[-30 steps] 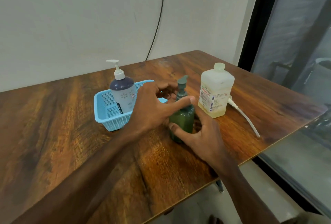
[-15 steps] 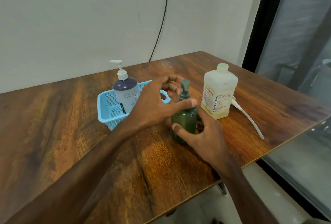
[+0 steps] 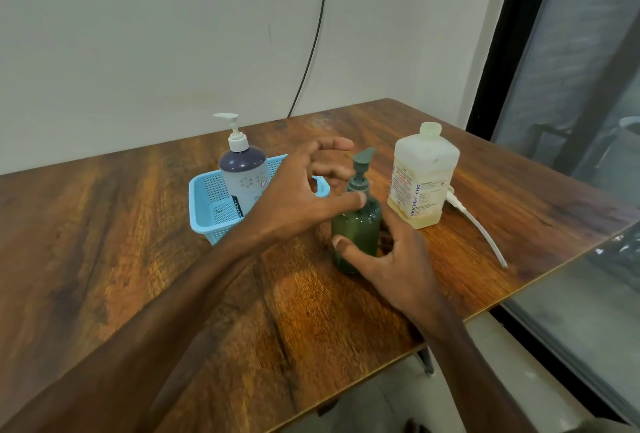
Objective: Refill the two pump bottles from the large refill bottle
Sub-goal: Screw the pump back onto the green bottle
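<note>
Evidently opening comes first: the green pump bottle (image 3: 356, 235) stands on the counter (image 3: 138, 242) near the refill bottle (image 3: 422, 176), its body gripped by the right hand (image 3: 398, 266). The left hand (image 3: 298, 197) arches over the pump (image 3: 362, 164), thumb at its collar; whether it grips, I cannot tell. Next, probably, a firm twist.

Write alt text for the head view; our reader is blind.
A person's right hand grips a dark green plastic pump bottle standing on a wooden table, while the left hand curves open around its pump collar. To its right stands an uncapped pale square refill bottle; to its left, a white-and-purple pump bottle stands in a light blue plastic basket.
</note>
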Motion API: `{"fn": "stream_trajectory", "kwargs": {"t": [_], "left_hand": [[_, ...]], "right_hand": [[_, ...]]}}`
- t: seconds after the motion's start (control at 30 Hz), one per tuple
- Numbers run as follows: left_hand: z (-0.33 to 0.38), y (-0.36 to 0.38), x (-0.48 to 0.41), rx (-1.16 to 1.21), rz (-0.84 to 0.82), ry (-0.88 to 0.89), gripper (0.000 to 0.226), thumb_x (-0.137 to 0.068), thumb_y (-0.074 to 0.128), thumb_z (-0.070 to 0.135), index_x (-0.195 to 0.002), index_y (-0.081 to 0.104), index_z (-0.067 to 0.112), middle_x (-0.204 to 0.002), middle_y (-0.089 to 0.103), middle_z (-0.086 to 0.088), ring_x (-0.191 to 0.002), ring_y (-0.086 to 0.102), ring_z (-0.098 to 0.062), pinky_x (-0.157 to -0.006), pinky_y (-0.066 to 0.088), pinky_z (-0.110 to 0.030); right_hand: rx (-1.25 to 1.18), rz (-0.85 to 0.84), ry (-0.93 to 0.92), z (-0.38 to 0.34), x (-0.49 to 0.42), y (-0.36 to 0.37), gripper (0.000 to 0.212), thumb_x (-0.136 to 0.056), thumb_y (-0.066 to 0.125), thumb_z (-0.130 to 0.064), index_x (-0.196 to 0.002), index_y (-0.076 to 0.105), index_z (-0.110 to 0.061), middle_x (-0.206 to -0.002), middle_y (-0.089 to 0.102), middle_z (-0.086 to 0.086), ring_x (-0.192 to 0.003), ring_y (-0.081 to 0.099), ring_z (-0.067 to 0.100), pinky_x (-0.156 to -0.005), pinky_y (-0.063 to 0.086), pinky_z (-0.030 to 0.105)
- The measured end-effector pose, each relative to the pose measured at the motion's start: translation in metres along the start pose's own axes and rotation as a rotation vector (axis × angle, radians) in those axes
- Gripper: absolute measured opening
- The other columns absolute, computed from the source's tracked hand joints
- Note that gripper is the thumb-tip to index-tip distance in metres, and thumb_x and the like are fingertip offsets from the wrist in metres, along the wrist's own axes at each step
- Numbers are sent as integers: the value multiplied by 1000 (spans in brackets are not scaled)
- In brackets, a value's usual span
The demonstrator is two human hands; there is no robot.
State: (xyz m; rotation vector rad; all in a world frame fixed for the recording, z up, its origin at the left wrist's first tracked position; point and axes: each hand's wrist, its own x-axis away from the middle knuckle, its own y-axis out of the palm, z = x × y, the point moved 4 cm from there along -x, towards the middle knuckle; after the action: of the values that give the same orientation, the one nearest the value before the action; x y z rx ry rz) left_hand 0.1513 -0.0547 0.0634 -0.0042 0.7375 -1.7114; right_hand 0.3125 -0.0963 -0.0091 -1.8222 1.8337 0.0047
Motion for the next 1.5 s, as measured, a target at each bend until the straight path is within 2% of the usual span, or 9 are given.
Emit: {"fn": "stream_trajectory", "kwargs": {"t": [0.13, 0.27, 0.5, 0.6, 0.7, 0.93, 1.1, 1.33, 1.5], "left_hand": [[-4, 15, 2, 78, -176, -29, 76, -77, 79, 37, -144, 46, 27, -134, 68, 10, -127, 61, -3, -98, 52, -31], [-2, 12, 5, -16, 86, -29, 60, -64, 90, 60, -111, 67, 31, -100, 72, 17, -94, 68, 2, -79, 56, -16], [-2, -1, 7, 1, -134, 70, 41, -92, 79, 16, -131, 68, 15, -122, 76, 7, -118, 69, -10, -99, 55, -36], [-8, 5, 9, -137, -190, 41, 68, -84, 75, 49, -145, 55, 25, -140, 64, 13, -132, 57, -2, -109, 49, -42], [-3, 8, 12, -182, -12, 12, 72, -69, 77, 72, -129, 60, 35, -117, 67, 23, -110, 61, 7, -90, 51, -15], [-2, -1, 7, 64, 24, 52, 51, -81, 85, 21, -127, 62, 17, -110, 79, 4, -109, 73, -13, -96, 55, -47], [1, 14, 12, -65, 82, -25, 55, -75, 88, 53, -121, 68, 30, -112, 75, 18, -108, 67, 5, -90, 50, -25], [-1, 11, 11, 146, -83, 23, 34, -90, 80, 13, -123, 71, 10, -116, 78, 0, -114, 73, -15, -98, 60, -45], [-3, 13, 13, -64, 126, -15, 50, -77, 86, 53, -119, 75, 28, -110, 77, 16, -106, 71, 0, -94, 60, -34]], "right_hand": [[-13, 3, -33, -2, 1, 0, 49, -82, 82, -35, -123, 55, -40, -111, 62, -29, -104, 57, -17, -78, 45, 1], [1, 4, -34, -1, 1, -1, 55, -82, 80, -40, -128, 51, -41, -113, 58, -33, -106, 53, -20, -79, 44, 0], [22, 11, -21, 2, 0, 1, 53, -80, 79, -49, -126, 52, -45, -115, 61, -30, -107, 55, -15, -81, 46, 3], [7, 1, -29, 1, 1, 1, 53, -81, 80, -44, -127, 54, -40, -114, 61, -31, -107, 54, -17, -81, 44, 1], [18, -6, -34, 1, 1, 1, 54, -81, 79, -44, -128, 51, -41, -113, 56, -35, -106, 52, -22, -79, 43, -1], [38, 9, -20, 2, 0, 1, 47, -80, 79, -48, -117, 49, -50, -109, 57, -34, -103, 52, -20, -78, 42, -1], [14, 7, -50, 0, 0, 1, 52, -82, 80, -39, -123, 48, -45, -110, 55, -37, -104, 52, -23, -79, 44, 0], [-6, 20, -63, 1, 1, 0, 52, -81, 82, -36, -121, 51, -48, -108, 59, -42, -105, 54, -21, -79, 46, 2], [14, 20, -45, 2, 1, -1, 54, -80, 79, -49, -124, 48, -48, -109, 56, -39, -105, 53, -22, -78, 45, 0]]}}
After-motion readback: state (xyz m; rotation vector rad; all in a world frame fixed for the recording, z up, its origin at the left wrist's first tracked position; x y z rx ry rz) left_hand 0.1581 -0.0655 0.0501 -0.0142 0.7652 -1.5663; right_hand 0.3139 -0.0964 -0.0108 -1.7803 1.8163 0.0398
